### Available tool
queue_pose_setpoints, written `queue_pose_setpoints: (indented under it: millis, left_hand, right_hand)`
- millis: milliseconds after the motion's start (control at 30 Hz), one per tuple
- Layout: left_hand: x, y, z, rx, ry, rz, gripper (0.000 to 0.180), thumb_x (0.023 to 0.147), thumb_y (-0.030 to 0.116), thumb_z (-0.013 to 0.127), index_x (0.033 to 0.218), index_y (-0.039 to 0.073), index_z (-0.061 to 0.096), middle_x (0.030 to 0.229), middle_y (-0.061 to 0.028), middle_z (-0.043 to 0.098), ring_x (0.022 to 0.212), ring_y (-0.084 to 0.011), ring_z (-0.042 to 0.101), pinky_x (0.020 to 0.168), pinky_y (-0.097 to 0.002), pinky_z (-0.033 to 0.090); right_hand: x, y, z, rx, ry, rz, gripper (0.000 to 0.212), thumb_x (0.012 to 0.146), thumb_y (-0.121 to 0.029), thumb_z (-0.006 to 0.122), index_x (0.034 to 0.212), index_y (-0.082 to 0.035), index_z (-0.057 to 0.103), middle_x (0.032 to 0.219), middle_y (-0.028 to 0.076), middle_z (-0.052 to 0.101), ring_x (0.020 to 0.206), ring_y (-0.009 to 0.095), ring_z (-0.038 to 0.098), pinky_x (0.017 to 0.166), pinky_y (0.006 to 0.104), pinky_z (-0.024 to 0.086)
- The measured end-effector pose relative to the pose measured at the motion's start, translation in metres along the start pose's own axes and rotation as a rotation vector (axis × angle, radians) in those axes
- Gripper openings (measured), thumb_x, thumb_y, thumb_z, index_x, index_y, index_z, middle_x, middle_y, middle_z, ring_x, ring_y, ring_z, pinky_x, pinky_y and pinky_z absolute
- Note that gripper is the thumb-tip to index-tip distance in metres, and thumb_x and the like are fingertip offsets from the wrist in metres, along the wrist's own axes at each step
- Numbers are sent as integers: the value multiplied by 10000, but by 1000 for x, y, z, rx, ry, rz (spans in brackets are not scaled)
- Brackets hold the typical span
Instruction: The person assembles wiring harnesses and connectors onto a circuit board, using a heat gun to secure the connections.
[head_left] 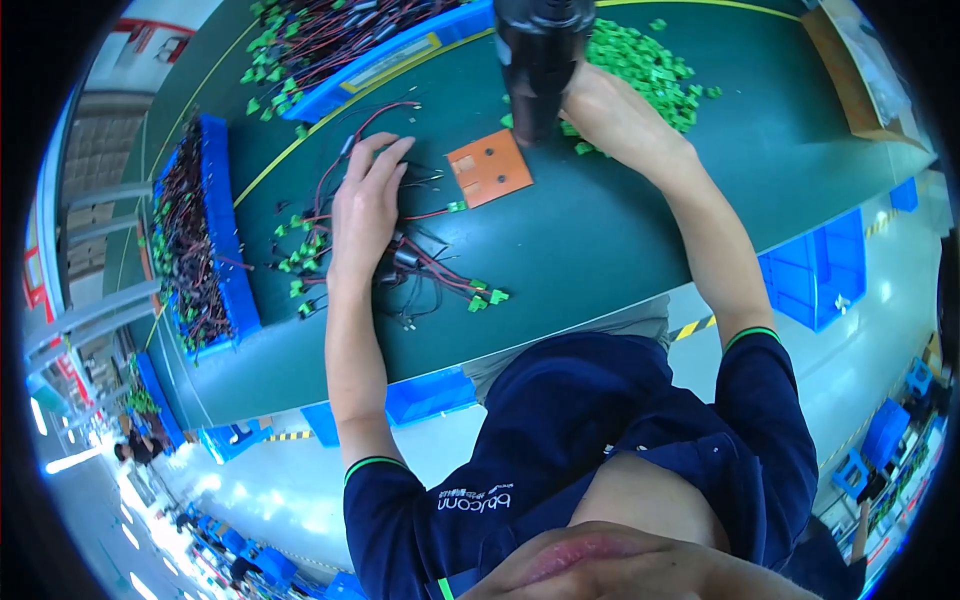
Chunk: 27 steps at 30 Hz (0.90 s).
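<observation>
My left hand (366, 205) lies low over a loose heap of black and red wire leads (408, 258) with small green connectors on their ends. Its fingers are apart and slightly bent, with nothing visibly gripped. From beside it a red lead runs to a green connector (457, 207) at the edge of an orange block (490, 168) with two dark holes. My right hand (605, 108) is by a pile of loose green connectors (645, 75). A black cylindrical tool (540, 65), upright in front of that hand, hides its fingers, so its grip does not show.
Blue trays full of wired leads stand at the left (222, 230) and at the back (390, 62). A cardboard box (850, 85) sits at the far right of the green table (590, 250). Below the right edge is a blue crate (820, 270).
</observation>
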<state>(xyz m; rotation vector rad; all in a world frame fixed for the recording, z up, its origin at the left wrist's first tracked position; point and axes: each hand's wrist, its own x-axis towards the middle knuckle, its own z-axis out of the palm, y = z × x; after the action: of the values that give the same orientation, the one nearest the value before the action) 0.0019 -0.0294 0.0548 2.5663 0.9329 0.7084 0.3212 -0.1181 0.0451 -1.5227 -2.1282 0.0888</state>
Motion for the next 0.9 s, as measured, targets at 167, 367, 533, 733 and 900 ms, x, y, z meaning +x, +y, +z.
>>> queue_pose_setpoints:
  millis: [167,367,533,733,900]
  left_hand:
    - [-8,-13,-4,63,-161,34,226,934,54,704,1152,26,757,1124,-150,681,1070,-348,672,933,-418,542]
    - [-11,-17,-17,198,-142,211,72,986,55,669,1023,-7,667,995,-149,646,963,-354,617,907,-457,480]
    - [-17,-31,-12,-82,-85,58,64,1002,18,658,1038,-34,668,992,-164,665,929,-326,639,872,-424,508]
    - [-3,13,4,-318,-105,-92,78,952,36,726,1004,-21,735,915,-133,686,855,-248,675,796,-327,530]
    - [3,35,7,-455,-106,-170,84,940,44,758,996,-16,738,864,-88,656,761,-171,633,684,-306,497]
  right_hand:
    - [10,7,6,54,519,126,249,945,-225,762,1123,-83,662,1006,114,728,926,328,738,784,422,614]
    - [4,-54,-29,347,750,-683,112,1034,-178,646,1092,-99,701,1135,107,748,923,298,728,731,397,582]
    - [15,-132,30,204,709,-865,85,1020,-189,644,1078,-135,673,1009,45,665,863,209,685,643,366,547]
    - [-2,-86,71,512,329,-412,190,951,-140,704,1131,-80,702,1029,93,670,956,320,679,823,421,579]
    - [-6,-67,37,719,135,77,288,974,14,697,1259,-27,690,1001,125,729,877,240,734,797,355,597]
